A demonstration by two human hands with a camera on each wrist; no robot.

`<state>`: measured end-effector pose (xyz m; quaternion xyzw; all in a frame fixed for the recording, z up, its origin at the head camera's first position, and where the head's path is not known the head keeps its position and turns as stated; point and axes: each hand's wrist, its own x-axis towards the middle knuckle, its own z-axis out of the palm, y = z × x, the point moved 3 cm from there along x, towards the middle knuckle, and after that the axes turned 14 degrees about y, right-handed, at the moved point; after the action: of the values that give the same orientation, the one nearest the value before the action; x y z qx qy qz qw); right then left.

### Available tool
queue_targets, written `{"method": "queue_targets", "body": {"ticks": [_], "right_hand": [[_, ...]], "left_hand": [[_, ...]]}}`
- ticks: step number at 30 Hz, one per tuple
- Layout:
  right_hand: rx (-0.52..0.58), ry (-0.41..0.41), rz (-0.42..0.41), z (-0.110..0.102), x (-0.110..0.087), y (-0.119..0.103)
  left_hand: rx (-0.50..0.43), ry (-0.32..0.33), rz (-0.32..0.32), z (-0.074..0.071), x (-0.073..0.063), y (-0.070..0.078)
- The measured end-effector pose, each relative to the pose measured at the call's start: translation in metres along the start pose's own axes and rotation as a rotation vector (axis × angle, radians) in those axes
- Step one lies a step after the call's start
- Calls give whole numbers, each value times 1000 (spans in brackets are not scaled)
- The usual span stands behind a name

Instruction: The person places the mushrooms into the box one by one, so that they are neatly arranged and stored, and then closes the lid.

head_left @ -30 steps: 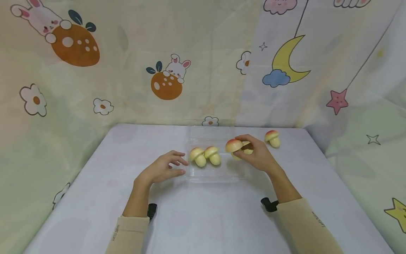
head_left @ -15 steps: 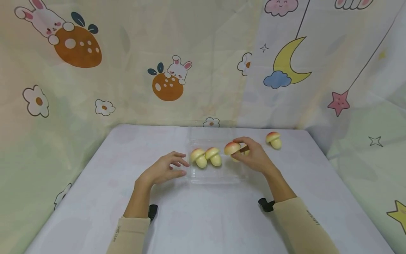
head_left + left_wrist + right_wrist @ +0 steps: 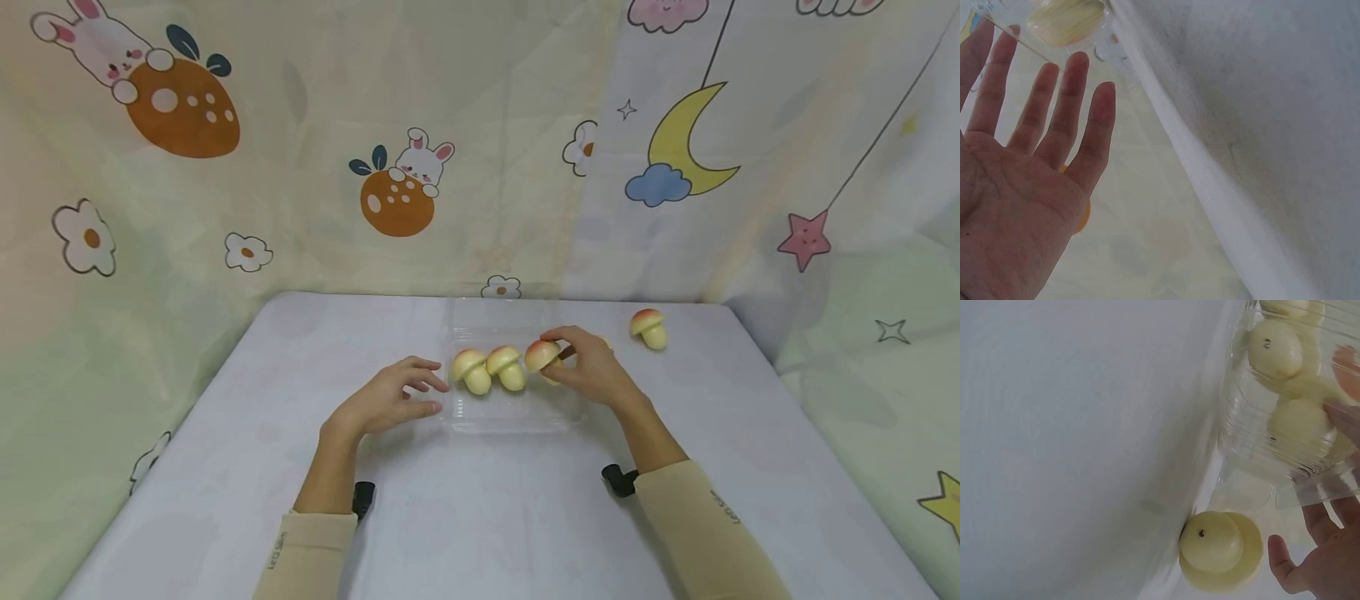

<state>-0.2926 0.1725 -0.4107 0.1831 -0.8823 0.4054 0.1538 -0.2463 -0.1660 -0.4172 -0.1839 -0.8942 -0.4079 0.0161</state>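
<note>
Clock positions refer to the head view, with the counter's (image 3: 480, 517) far edge at 12 o'clock. The right hand (image 3: 596, 373) grips the red-tinged cap of a held mushroom (image 3: 542, 356) between thumb and fingers, inside the clear container (image 3: 510, 415); base contact cannot be determined. An inner mushroom (image 3: 507, 369) and an outer mushroom (image 3: 471, 372) lie in the container, at the held piece's 9 o'clock side. The lid (image 3: 501, 315) stands open at 12 o'clock. The left hand (image 3: 390, 394), fingers extended and grasping nothing, is just beside the container at 9 o'clock. A loose mushroom (image 3: 648, 329) lies on the counter at 2 o'clock.
</note>
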Motion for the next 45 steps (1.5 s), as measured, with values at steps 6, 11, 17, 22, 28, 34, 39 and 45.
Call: {"method": "queue_targets", "body": {"ticks": [6, 11, 17, 22, 28, 34, 39, 45], "right_hand": [[-109, -8, 0, 0, 1, -2], [-162, -17, 1, 1, 2, -4], [-215, -32, 12, 7, 4, -2], [-221, -46, -23, 10, 6, -2], [-227, -44, -98, 13, 7, -2], [-239, -36, -95, 13, 6, -2], [-226, -38, -95, 11, 7, -4], [-207, -61, -72, 5, 10, -7]], "left_hand": [[-1, -4, 18, 1, 1, 2], [7, -4, 19, 0, 1, 2], [-1, -8, 9, 0, 1, 1], [-5, -11, 9, 0, 2, 0], [8, -9, -2, 0, 2, 1], [8, -11, 3, 0, 2, 0], [4, -11, 5, 0, 2, -1], [-3, -17, 1, 0, 2, 0]]}}
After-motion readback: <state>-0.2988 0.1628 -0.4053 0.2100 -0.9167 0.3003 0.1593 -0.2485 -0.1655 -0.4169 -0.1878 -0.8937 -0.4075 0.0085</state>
